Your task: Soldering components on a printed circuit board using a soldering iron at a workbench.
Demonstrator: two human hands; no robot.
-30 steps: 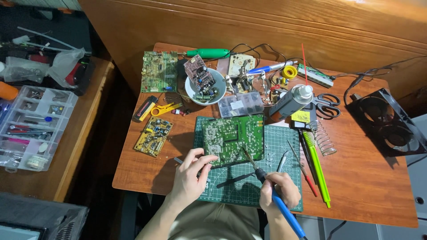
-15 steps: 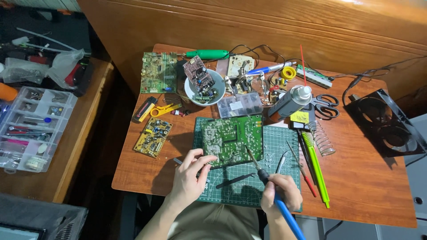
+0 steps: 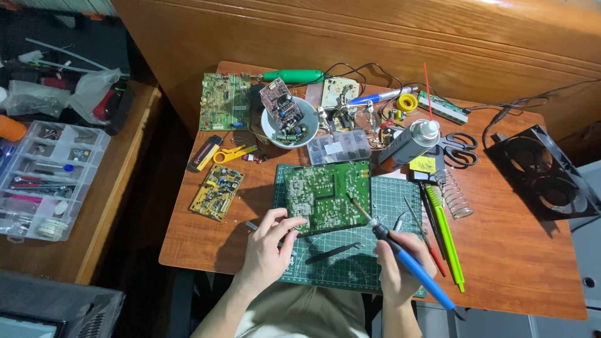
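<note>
Head view shows your left hand (image 3: 266,247) pinching the near edge of the green circuit board (image 3: 327,196) on the cutting mat (image 3: 350,272), while your right hand (image 3: 400,266) grips a blue-handled soldering iron (image 3: 400,253), tip on the board.

Left hand (image 3: 266,250) steadying green board (image 3: 327,195), right hand (image 3: 400,263) seemingly soldering

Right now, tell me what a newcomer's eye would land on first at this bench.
First, the large green circuit board lying on the green cutting mat at the table's middle. The left hand grips the board's near-left corner, while the right hand holds a blue-handled soldering iron with its tip on the board. Behind lies clutter: a white bowl of parts, a spray can, and a black fan at the right edge.
</note>
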